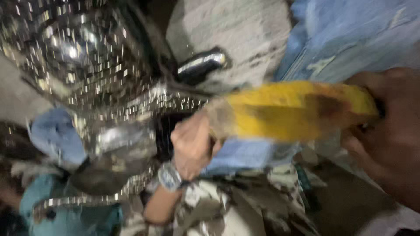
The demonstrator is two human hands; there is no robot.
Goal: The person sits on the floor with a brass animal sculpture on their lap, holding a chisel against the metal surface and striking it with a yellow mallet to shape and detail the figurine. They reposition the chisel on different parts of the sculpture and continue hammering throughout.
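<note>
The view is badly blurred. My right hand, large and close at the right edge, is closed on one end of a yellow cloth with dark stains. The cloth stretches leftward across the middle. Its other end is gripped in the fist of my left hand, which wears a wristwatch. The left hand sits just right of a shiny chrome machine part covered in bright glints.
Below the chrome part are a dark rounded piece and a chain-like strip. Pale blue cloth lies at the left. Blue denim fills the upper right, patterned fabric the bottom, and a grey concrete surface the top.
</note>
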